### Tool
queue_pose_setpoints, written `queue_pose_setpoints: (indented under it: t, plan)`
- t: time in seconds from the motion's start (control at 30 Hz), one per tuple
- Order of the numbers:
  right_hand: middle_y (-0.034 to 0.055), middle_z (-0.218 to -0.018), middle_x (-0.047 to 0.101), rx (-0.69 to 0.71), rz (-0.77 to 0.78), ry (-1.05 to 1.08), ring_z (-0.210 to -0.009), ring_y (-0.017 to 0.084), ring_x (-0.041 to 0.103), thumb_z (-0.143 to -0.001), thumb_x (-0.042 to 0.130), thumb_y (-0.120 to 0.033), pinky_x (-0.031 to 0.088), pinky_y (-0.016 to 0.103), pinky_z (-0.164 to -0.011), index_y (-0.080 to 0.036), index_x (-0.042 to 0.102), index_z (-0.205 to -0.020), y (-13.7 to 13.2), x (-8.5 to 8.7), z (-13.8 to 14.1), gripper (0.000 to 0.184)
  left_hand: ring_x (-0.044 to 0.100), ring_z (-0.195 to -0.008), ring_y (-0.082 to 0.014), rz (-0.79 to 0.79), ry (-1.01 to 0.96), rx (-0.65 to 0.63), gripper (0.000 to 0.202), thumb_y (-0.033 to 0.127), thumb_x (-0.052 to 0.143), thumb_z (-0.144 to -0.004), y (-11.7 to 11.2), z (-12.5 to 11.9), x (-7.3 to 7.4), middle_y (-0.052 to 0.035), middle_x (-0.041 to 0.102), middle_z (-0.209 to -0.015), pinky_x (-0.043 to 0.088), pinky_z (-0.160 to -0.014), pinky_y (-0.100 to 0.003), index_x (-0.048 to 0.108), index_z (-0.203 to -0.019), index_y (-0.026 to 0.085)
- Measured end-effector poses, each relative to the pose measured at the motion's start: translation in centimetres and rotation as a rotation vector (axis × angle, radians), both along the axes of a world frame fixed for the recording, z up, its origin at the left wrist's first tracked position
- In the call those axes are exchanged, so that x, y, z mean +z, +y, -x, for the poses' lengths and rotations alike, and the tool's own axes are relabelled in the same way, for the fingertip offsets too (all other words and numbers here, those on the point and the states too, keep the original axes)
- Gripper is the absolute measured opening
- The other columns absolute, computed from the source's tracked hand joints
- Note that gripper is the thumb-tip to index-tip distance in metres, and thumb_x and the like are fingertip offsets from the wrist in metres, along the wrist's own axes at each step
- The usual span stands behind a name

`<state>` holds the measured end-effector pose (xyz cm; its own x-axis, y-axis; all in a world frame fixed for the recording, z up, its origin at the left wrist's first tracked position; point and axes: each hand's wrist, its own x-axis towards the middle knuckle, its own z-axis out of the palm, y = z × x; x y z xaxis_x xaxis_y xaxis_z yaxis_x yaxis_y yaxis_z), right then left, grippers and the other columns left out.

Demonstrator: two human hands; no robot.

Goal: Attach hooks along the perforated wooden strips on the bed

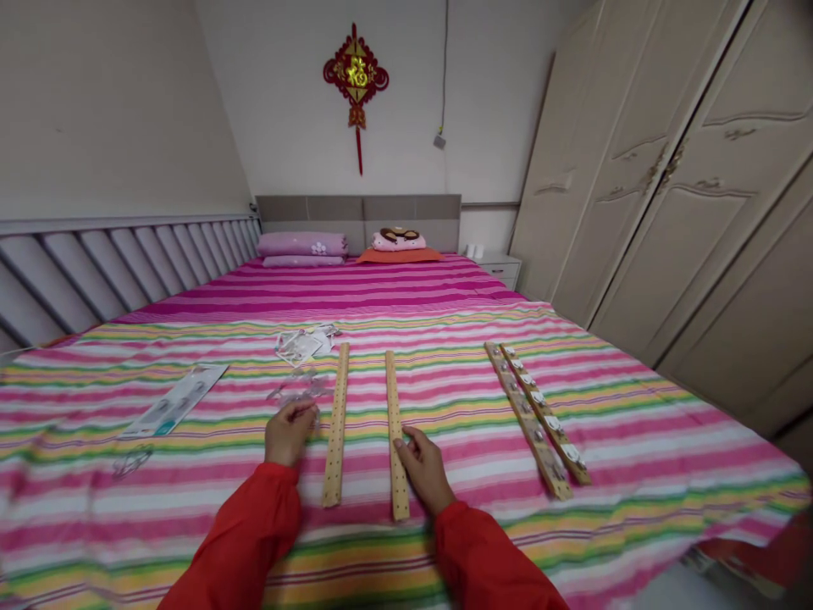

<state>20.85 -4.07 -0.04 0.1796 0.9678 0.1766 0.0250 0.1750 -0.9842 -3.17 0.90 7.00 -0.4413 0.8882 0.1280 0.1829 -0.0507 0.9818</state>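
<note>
Across the middle of the scene, a bed (381,292) is covered at its near part by a striped sheet (461,449). To the right, it is flanked by a tall wardrobe (610,195); to the left, by a slatted railing (127,254). The far end is closed off by a grey headboard (323,213), and a red ornament (356,74) is hung on the far wall.

On the sheet, two pairs of wooden strips are laid lengthwise. At the right, the left strip (530,424) and right strip (546,407) of one pair are lined with small fittings. Near the centre, a left bare strip (336,432) and a right bare strip (395,424) are dotted with holes and set well apart.

The right bare strip is touched by the thumb of the right hand (425,470); whether it is gripped cannot be told. The fingers of the left hand (289,434) are brought together beside some clear plastic pieces (295,390); whether one is held cannot be told.

Farther left, a packaging card (184,402) is laid flat, loose papers (311,341) are heaped beyond the plastic, and thin rings (133,460) are left nearer the front.
</note>
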Motion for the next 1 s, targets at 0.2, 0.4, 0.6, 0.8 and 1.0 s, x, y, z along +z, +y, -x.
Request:
queue_pose_setpoints:
  t: [0.2,0.4,0.6,0.8,1.0]
  plan:
    - [-0.0052,-0.055,0.051,0.076,0.087,0.230,-0.053,0.012,0.046,-0.066,0.069,-0.045,0.039,0.024,-0.053,-0.014,0.065,-0.081,-1.3,1.0,-0.2,0.035,0.059,-0.056,-0.0083,0.176,-0.436,-0.166,0.014,0.018,0.070,-0.062,-5.2,-3.6,1.2,-0.0008,0.063,-0.065,0.052,-0.058,-0.022,0.064,-0.074,0.015]
    - [-0.0044,-0.062,0.056,0.213,0.088,0.273,-0.050,0.008,0.044,-0.061,0.077,-0.038,0.035,0.021,-0.048,-0.015,0.065,-0.086,-5.5,4.2,1.4,0.036,0.061,-0.062,-0.0098,0.155,-0.484,-0.215,0.014,0.020,0.070,-0.065,-8.3,-7.3,1.2,-0.0012,0.064,-0.070,0.054,-0.065,-0.024,0.061,-0.075,0.016]
    - [-0.0018,-0.069,0.064,0.256,0.049,0.327,-0.050,0.007,0.047,-0.054,0.082,-0.034,0.038,0.020,-0.047,-0.016,0.066,-0.086,-6.9,5.3,2.0,0.039,0.059,-0.060,-0.0076,0.195,-0.670,-0.258,0.028,0.022,0.079,-0.054,-10.8,-10.2,2.4,0.0001,0.064,-0.067,0.050,-0.061,-0.019,0.062,-0.074,0.014]
    - [-0.0024,-0.052,0.062,0.269,0.131,0.412,-0.043,0.010,0.051,-0.063,0.075,-0.048,0.039,0.021,-0.041,-0.015,0.066,-0.084,-7.8,6.0,1.2,0.040,0.058,-0.057,-0.0083,0.200,-0.623,-0.345,0.041,0.030,0.085,-0.046,-12.6,-10.9,2.9,-0.0003,0.066,-0.063,0.045,-0.055,-0.019,0.062,-0.075,0.012]
    - [-0.0005,-0.053,0.063,0.244,0.099,0.440,-0.043,0.010,0.054,-0.070,0.070,-0.048,0.042,0.021,-0.042,-0.015,0.067,-0.076,-8.3,6.3,0.2,0.034,0.061,-0.062,-0.0105,0.195,-0.530,-0.444,0.037,0.033,0.083,-0.052,-13.6,-11.0,2.9,-0.0035,0.069,-0.066,0.046,-0.061,-0.021,0.063,-0.074,0.011]
